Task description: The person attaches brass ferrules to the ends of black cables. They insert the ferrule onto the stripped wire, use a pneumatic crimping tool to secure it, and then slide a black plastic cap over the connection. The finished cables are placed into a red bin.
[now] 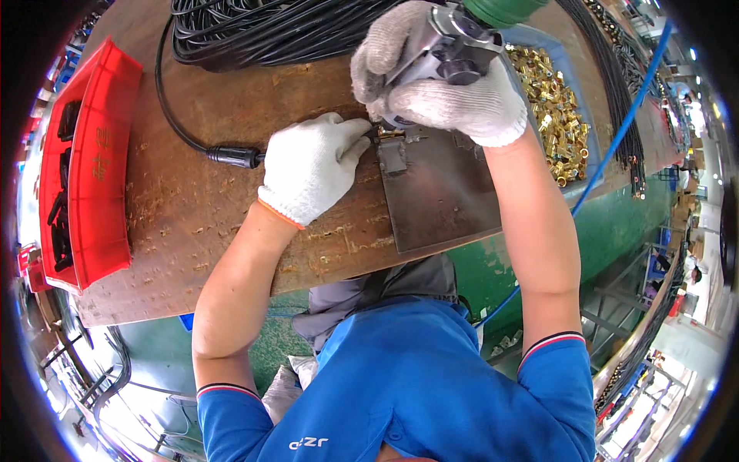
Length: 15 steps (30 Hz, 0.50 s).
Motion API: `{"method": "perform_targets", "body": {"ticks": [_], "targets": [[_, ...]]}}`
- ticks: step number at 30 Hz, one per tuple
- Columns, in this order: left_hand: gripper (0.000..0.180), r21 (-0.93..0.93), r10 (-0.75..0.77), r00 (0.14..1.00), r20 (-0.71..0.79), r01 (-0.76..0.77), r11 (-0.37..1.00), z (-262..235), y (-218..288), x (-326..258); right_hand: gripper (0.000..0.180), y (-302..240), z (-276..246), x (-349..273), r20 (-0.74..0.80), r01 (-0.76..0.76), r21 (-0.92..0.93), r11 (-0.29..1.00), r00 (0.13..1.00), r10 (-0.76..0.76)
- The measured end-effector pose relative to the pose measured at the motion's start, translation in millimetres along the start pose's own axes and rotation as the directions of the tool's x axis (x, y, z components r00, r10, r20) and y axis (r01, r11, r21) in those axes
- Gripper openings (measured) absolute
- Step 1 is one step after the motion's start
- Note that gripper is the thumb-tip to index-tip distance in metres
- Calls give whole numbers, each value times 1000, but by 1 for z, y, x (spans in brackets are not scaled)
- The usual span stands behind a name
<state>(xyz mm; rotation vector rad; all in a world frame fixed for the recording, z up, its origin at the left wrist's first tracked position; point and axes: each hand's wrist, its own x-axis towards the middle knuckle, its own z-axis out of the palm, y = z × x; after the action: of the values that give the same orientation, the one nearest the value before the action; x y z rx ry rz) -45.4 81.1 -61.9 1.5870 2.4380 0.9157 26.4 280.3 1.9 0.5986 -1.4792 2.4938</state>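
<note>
My left hand (312, 165), in a white knit glove, is closed around a black cable whose thick black sleeve (235, 156) sticks out on the left. At its fingertips a small brass-coloured fitting (391, 133) lies by the edge of a dark metal plate (443, 204); whether it is joined to the cable cannot be made out. My right hand (466, 104), gloved too, grips a hand-held power tool with a grey metal head (458, 46) and a green body (504, 9). The tool's lower end is mostly hidden behind the glove, close to the fitting.
A red bin (104, 165) with black parts stands at the table's left. Coiled black cable (269, 35) lies at the back. Right of my hand is a blue tray (593, 142) of brass fittings. Black cables (627, 115) and a blue hose (627, 123) run along the right.
</note>
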Motion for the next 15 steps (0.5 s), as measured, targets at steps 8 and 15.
{"method": "perform_targets", "body": {"ticks": [8,15], "targets": [[16,5,82,992,-97,-82,997,13,-8,-3,16,26,14,-15,-395,70,58,996,918,-41],[21,4,38,999,-37,-38,999,7,-3,-2,13,31,8,-20,-383,58,13,998,922,-49]]}}
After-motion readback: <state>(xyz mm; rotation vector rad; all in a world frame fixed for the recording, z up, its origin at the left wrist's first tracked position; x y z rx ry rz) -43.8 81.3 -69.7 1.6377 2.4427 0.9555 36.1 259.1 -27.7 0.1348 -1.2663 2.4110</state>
